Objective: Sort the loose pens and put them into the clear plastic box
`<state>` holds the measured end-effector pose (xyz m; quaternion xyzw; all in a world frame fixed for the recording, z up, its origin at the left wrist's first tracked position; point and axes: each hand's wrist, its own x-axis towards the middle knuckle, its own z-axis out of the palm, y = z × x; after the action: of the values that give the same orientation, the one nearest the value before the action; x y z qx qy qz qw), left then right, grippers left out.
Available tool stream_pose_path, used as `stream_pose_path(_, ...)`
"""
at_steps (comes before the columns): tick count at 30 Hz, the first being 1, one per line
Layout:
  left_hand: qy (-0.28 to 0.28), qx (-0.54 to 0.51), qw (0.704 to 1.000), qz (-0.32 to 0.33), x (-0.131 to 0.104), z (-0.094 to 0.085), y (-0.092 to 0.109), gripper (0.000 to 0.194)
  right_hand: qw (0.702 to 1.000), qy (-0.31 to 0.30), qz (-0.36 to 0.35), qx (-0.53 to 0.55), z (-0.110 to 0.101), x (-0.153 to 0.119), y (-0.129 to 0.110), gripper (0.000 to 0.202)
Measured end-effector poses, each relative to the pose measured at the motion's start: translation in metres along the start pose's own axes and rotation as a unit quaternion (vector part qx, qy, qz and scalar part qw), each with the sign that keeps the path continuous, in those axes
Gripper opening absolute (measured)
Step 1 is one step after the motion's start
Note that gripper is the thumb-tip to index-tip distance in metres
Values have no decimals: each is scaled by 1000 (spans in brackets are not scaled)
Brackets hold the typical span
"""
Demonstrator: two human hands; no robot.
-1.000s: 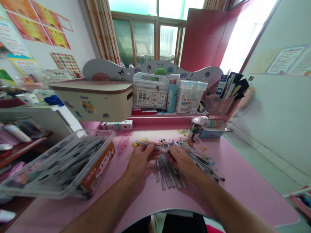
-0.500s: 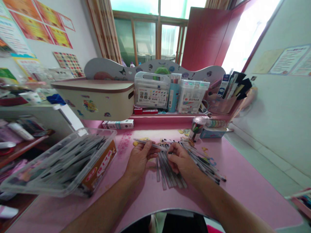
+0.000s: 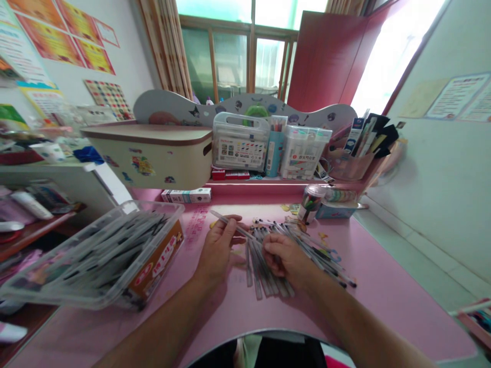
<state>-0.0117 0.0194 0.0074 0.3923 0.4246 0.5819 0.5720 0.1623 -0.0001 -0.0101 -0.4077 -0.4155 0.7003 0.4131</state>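
A slim clear-grey pen (image 3: 221,216) is pinched between the thumb and fingers of my left hand (image 3: 215,250), slanting down to the right. Its lower end meets the curled fingers of my right hand (image 3: 286,259), which is closed around that end; the fingers hide the tip. Beneath and beside the right hand lies a fan of clear-barrelled pens (image 3: 264,286) on the pink desk. Farther right, a loose heap of pens with black ends (image 3: 330,263) spreads past my right wrist.
On the left stands a clear plastic bin (image 3: 103,302) full of similar pens. Behind are a small white box (image 3: 186,196), a jar of pens (image 3: 310,204) and a blue box (image 3: 335,209). A raised shelf carries a lidded cream box (image 3: 153,158) and marker cases (image 3: 241,143).
The pen in my left hand has tipped, its far end rising and its near end dropping toward my right fingers. My right hand has turned slightly, its fingers closing over the pen's end.
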Motion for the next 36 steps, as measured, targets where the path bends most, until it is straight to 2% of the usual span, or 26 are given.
stream_pose_path(3, 23, -93, 995, -21, 8, -4, 5, 24, 994, -101, 47, 25, -8, -1, -3, 14)
stream_pose_path(6, 45, -159, 986, -39, 17, -8, 10, 14, 972, -207, 113, -2, -17, -2, -8, 8)
stream_pose_path(9, 76, -199, 975, -56, 25, -12, 11, 5, 956, -238, 130, -107, -22, -7, -17, 7)
stream_pose_path(12, 114, -225, 965, -68, 31, -15, 8, 11, 933, -254, 107, -230, -26, -13, -29, 9)
stream_pose_path(15, 139, -238, 958, -74, 33, -18, 5, 17, 935, -215, 81, -270, -30, -15, -38, 12)
stream_pose_path(17, 123, -245, 959, -74, 32, -19, 4, 19, 949, -179, 56, -254, -30, -14, -38, 12)
stream_pose_path(20, 24, -255, 962, -99, 22, -14, 4, 20, 967, -129, 14, -221, -24, -12, -33, 13)
stream_pose_path(22, -49, -261, 955, -135, 11, -5, 3, 27, 964, -103, -4, -246, -15, -11, -27, 13)
stream_pose_path(24, -89, -258, 947, -169, 0, 6, 0, 32, 959, -74, -29, -271, -7, -10, -21, 12)
stream_pose_path(26, -93, -241, 951, -170, -8, 15, -7, 25, 955, -71, -54, -281, -1, -10, -17, 16)
stream_pose_path(28, -77, -224, 960, -148, -11, 20, -13, 17, 952, -93, -73, -283, 2, -11, -16, 17)
stream_pose_path(31, -67, -227, 961, -142, -9, 19, -18, 22, 957, -96, -83, -260, 2, -12, -17, 14)
stream_pose_path(34, -73, -243, 951, -178, -8, 15, -18, 18, 960, -26, -134, -243, 1, -12, -18, 11)
stream_pose_path(36, -81, -246, 944, -204, -10, 14, -17, 9, 945, 32, -202, -255, 2, -11, -17, 15)
